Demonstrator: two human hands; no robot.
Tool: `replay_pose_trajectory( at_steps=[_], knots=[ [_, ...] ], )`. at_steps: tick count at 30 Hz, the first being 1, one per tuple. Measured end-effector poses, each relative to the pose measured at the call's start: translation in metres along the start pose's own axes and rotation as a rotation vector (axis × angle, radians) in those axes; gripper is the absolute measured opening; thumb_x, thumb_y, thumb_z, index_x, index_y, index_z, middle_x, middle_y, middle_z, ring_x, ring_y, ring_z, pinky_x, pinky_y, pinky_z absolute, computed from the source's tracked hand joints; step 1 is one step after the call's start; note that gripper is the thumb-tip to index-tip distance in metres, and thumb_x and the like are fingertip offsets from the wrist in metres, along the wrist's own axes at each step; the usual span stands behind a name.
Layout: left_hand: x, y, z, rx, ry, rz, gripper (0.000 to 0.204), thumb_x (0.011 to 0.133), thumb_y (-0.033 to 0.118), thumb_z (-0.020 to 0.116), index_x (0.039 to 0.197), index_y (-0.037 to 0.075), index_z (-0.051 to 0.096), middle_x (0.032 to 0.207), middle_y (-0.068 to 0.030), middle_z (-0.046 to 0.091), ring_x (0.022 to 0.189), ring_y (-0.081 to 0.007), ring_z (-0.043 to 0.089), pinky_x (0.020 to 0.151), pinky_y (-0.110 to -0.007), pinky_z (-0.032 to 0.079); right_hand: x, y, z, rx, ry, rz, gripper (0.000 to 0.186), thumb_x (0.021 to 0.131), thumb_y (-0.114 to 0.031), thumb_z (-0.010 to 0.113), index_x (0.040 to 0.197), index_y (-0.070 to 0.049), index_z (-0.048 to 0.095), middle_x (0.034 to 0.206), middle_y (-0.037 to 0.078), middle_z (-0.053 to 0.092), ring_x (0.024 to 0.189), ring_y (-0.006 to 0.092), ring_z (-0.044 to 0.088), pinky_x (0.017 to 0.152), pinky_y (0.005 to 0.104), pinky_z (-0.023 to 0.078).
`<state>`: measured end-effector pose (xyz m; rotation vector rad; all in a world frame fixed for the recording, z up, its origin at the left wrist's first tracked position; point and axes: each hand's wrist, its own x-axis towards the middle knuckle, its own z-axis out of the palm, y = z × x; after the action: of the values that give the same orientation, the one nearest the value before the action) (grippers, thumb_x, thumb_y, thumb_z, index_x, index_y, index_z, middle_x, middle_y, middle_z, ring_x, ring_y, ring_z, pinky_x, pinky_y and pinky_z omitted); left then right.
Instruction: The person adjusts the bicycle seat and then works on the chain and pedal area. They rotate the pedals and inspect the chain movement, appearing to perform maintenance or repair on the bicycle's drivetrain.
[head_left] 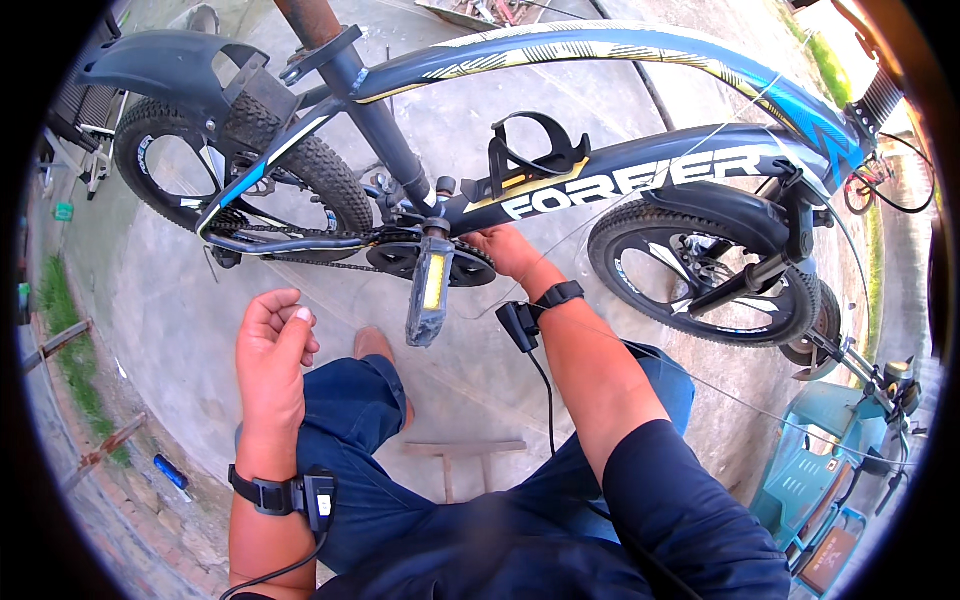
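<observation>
A dark bicycle (pixel 390 150) with blue, white and yellow markings stands across the view in front of me. My right hand (pixel 507 250) reaches under the frame beside the chainring (pixel 470 266). Its fingers are bent in at the crank area, and the frame partly hides what they grip. Near that hand a thin loose cable (pixel 575 228) loops toward the front wheel. My left hand (pixel 275 335) is raised left of the pedal (pixel 431 295), apart from the bicycle. Its fingers are curled with the thumb against them, and their inside is hidden.
The front wheel (pixel 640 290) is to the right, the rear wheel (pixel 340 185) to the left. A black bottle cage (pixel 530 155) sits on the frame. At lower right stands a teal vehicle (pixel 800 480). A blue object (pixel 171 472) lies at left. A black cord (pixel 549 400) hangs from my right wrist.
</observation>
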<state>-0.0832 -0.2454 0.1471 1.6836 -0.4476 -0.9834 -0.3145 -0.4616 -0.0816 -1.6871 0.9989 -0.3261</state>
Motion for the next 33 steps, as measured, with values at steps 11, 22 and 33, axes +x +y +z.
replay_pose_trajectory(
  at_steps=[11, 22, 33],
  knots=[
    [0.001, -0.001, 0.002, 0.003, 0.0, 0.016, 0.022, 0.089, 0.005, 0.061, 0.109, 0.002, 0.056, 0.083, -0.0009, 0.058, 0.064, -0.0055, 0.051, 0.054, -0.018, 0.04, -0.004, -0.045, -0.02, -0.262, -0.005, -0.239, 0.029, 0.08, -0.011, 0.065, 0.108, -0.007, 0.064, 0.105, 0.014, 0.065, 0.102, 0.0324, 0.059, 0.087, 0.0405, 0.047],
    [0.001, -0.001, -0.003, 0.037, 0.009, 0.003, 0.024, 0.088, 0.005, 0.062, 0.11, 0.001, 0.055, 0.083, -0.0014, 0.059, 0.063, -0.0057, 0.052, 0.053, -0.018, 0.04, -0.005, -0.032, -0.016, -0.071, -0.043, -0.062, 0.028, 0.085, -0.016, 0.066, 0.111, -0.006, 0.064, 0.1, 0.013, 0.069, 0.089, 0.0304, 0.064, 0.081, 0.0382, 0.05],
    [0.001, -0.005, -0.003, 0.044, -0.002, 0.012, 0.024, 0.088, 0.005, 0.062, 0.11, 0.001, 0.055, 0.083, -0.0015, 0.059, 0.063, -0.0054, 0.052, 0.053, -0.018, 0.04, -0.007, -0.041, -0.01, 0.016, 0.014, -0.011, 0.025, 0.086, -0.006, 0.063, 0.11, -0.001, 0.062, 0.093, 0.012, 0.07, 0.086, 0.0227, 0.065, 0.077, 0.034, 0.051]
  ],
)
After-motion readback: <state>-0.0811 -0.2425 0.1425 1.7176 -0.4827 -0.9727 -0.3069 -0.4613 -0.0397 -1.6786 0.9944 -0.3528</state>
